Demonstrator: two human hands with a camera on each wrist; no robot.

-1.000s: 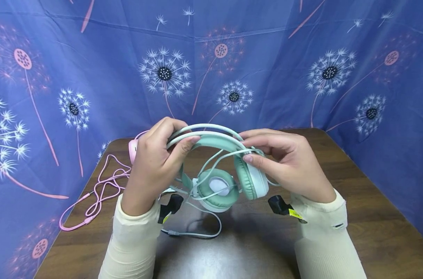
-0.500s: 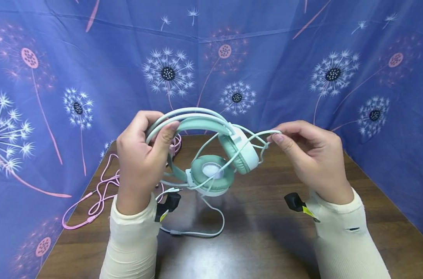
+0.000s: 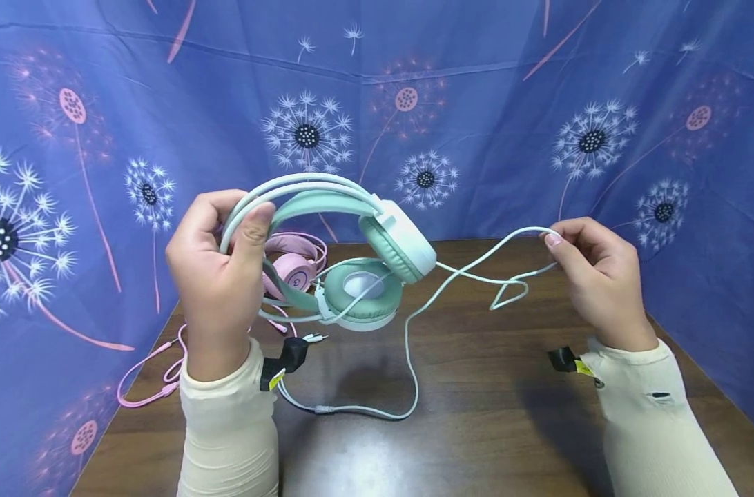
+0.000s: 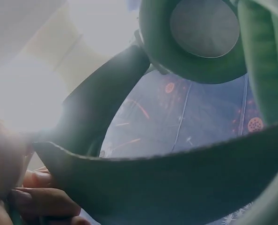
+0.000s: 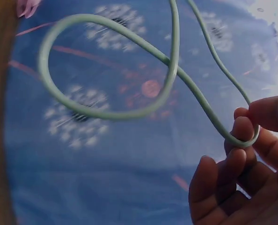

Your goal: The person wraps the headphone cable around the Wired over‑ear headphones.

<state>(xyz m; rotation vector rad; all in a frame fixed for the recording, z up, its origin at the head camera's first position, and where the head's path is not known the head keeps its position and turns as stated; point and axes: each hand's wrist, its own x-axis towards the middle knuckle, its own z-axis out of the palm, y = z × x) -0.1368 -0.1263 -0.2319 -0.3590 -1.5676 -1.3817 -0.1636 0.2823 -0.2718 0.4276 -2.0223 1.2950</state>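
Observation:
A mint-green headset (image 3: 358, 241) is held up above the wooden table (image 3: 476, 414). My left hand (image 3: 224, 269) grips its headband at the left end; in the left wrist view the band (image 4: 176, 183) and an ear cushion (image 4: 195, 42) fill the frame. My right hand (image 3: 585, 266) pinches the headset's green cable (image 3: 476, 266) out to the right, thumb and forefinger closed on a bend of the cable (image 5: 242, 138). A loop (image 5: 106, 65) hangs off that bend. The rest of the cable drops to the table and curves back toward my left wrist.
A pink headset (image 3: 293, 266) lies on the table behind the green one, its pink cable (image 3: 153, 373) trailing to the left edge. A blue dandelion-print cloth (image 3: 476, 103) walls in the table at the back and both sides.
My right hand left the ear cup and drew the cable out to the right. My left hand lifted the headset up and leftward, uncovering the pink headset behind.

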